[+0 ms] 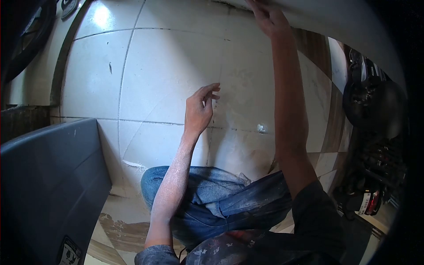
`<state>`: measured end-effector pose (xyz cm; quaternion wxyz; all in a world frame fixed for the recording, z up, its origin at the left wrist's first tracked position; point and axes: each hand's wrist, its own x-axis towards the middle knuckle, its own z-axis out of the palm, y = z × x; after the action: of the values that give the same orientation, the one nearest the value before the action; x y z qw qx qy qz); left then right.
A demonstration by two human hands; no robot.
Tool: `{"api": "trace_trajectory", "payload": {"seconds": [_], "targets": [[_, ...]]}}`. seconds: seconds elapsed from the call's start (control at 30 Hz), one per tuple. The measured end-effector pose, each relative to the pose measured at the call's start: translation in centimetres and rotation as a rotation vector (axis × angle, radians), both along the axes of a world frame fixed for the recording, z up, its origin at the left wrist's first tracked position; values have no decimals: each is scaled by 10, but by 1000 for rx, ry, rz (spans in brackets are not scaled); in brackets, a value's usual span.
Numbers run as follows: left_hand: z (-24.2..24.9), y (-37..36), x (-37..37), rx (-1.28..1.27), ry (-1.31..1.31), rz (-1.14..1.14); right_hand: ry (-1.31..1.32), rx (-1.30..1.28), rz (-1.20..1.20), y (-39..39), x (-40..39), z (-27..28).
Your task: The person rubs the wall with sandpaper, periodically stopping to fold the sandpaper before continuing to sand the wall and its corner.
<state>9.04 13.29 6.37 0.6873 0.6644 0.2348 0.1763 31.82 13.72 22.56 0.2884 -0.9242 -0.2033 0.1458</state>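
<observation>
Pale panel (327, 20) beside the right hand (268, 20) should, I judge, handle as stiff and heavy, best held along the edge near that hand, whose grip I cannot tell; the left hand (201, 110), well apart, is loosely curled, visibly empty.

no text reads surely: number plate (365, 203), panel label (70, 252), shirt print (216, 250) too small.

Floor tiles (163, 75) lie before the legs (238, 198), a panel (53, 172) left.

Flr (163, 75) open ahead of L grip (198, 110); gray panel (53, 172) blks L.
</observation>
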Motion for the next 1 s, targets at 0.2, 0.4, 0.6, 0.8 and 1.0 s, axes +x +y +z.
{"api": "trace_trajectory", "payload": {"seconds": [0.2,0.4,0.6,0.8,1.0], "targets": [[0,2,-1,10,5,23,-312,16,69,29,-15,-6],[-2,9,-5,-14,-10,62,-525,233,-208,9,37,-85],[-6,3,-1,22,-23,11,-246,189,12,8,-16,-14],[-8,14,-5,103,-65,47,971,1093,211,-41,-27,-84],[-14,15,-13,-401,-276,-414,834,277,460,-159,-111,-94]]}}
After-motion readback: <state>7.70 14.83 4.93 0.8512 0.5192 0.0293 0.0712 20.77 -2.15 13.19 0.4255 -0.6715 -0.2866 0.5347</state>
